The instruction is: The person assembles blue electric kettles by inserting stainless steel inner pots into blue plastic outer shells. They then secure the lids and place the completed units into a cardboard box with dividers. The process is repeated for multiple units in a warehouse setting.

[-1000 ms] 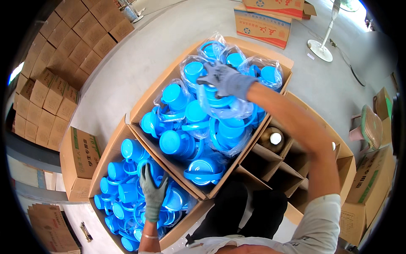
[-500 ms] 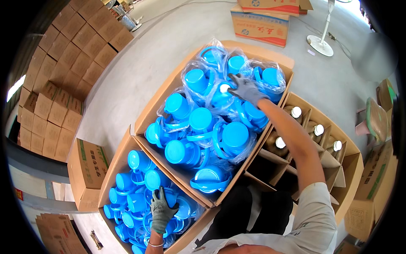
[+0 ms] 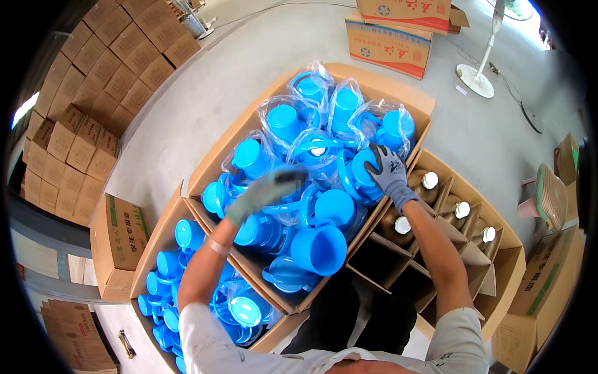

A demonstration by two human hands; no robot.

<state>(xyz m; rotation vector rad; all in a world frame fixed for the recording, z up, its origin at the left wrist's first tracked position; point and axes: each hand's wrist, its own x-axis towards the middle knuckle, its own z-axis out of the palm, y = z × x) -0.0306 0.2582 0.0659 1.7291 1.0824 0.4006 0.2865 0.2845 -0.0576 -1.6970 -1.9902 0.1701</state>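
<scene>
A large carton point(image 3: 274, 93) in front of me holds several blue plastic jugs with handles and cup-like tops, many in clear plastic bags. My right hand point(image 3: 391, 174), in a grey glove, is closed around the top of a blue jug point(image 3: 366, 171) at the carton's right side. Over the carton's left part hangs my gloved left hand point(image 3: 265, 196), smeared by motion; whether it holds anything is unclear. Near the front corner an open blue cup point(image 3: 319, 250) lies tilted on the jugs. A white cap point(image 3: 317, 151) shows on one jug farther back.
At the left, another carton point(image 3: 140, 290) holds more blue jugs. A divided carton point(image 3: 514, 274) at the right holds brownish bottles point(image 3: 423, 181) with white caps. Stacked boxes point(image 3: 118, 68) line the far left; a white stand fan point(image 3: 476, 80) and a stool point(image 3: 551, 196) stand right.
My left hand has moved from the left carton up over the large one. My right hand has come nearer, onto another jug. The open blue cup now lies at the front.
</scene>
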